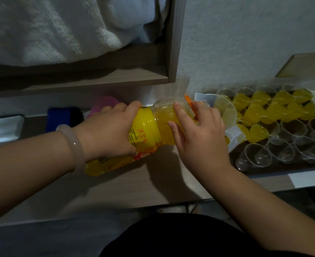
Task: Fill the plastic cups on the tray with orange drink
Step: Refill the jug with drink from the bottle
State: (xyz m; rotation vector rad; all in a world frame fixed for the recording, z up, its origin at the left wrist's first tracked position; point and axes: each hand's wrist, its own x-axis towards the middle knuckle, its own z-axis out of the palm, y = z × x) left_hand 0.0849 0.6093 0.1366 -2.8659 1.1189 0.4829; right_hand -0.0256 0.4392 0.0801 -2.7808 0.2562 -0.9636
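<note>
Grips: left hand (108, 130) wrapped round tilted clear plastic bottle of orange drink (149, 127), right hand (199, 134) clasping its neck by orange cap (189, 101) | Progress: on dark tray (282, 167) at right, far clear plastic cups (275, 106) filled, near clear cups (281, 151) empty, roughly half left

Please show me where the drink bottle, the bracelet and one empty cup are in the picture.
drink bottle (146, 125): head view, on the yellow label.
bracelet (76, 145): head view, on the pale band over the left wrist.
empty cup (257, 154): head view, inside a clear near-row cup.
</note>
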